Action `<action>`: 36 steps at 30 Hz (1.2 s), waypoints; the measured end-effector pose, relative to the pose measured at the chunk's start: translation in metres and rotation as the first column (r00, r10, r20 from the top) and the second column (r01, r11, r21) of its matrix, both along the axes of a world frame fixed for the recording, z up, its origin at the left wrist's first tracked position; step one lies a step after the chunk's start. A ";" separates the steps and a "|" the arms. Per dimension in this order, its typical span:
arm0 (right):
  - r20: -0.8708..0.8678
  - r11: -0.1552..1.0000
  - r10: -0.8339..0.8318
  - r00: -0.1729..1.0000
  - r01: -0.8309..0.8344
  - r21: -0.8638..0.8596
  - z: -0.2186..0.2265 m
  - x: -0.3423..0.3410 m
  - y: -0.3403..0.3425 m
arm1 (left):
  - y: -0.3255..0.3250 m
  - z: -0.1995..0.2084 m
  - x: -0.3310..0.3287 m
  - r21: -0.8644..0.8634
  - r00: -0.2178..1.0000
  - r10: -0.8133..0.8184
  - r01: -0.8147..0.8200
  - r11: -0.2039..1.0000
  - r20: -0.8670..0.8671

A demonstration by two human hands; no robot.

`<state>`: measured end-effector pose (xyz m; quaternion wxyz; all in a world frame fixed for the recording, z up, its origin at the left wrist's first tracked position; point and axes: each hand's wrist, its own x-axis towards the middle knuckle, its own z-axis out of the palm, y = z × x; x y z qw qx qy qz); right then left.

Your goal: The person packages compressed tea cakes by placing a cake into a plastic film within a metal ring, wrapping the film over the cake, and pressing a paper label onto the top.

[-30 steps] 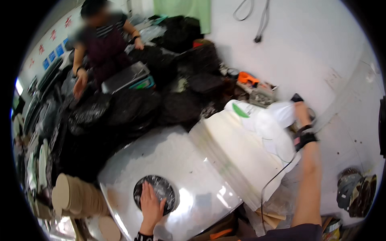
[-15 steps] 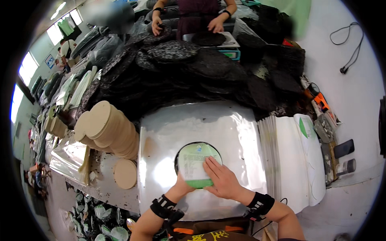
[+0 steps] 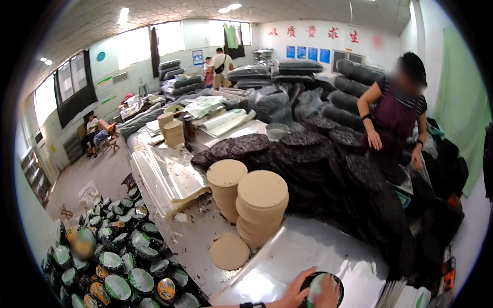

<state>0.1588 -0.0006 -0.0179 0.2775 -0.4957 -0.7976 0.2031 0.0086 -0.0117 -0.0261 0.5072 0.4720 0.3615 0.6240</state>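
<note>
"What is biggest?"
"A long surface [image 3: 177, 241] bearing a heap of black cakes [image 3: 313, 167]. Left of it lies a pile of wrapped rounds [image 3: 118, 264]."
"Then?"
"A glossy sheet [image 3: 313, 244], and stacks of tan discs [image 3: 262, 191] just beside it."
"And lowest in view?"
"The left hand [image 3: 291, 292], fingers spread, touches a round black disc [image 3: 307, 281] on the sheet. The right hand [image 3: 324, 292] covers part of it; blur means I cannot tell whether its fingers grip."
</note>
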 end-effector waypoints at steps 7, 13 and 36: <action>-0.199 0.975 -0.208 0.958 0.219 0.035 -0.017 0.033 0.026 | 0.015 0.012 0.014 0.143 0.490 -0.012 0.278 0.950 -0.872; -0.174 0.963 -0.239 0.955 0.256 0.081 0.085 0.013 -0.016 | 0.002 -0.023 0.018 0.060 0.313 -0.080 0.413 0.909 -0.946; -0.434 0.926 -0.360 0.826 0.259 -0.276 0.016 0.070 -0.112 | -0.060 0.050 -0.200 -0.099 0.150 -0.252 0.643 0.760 -0.956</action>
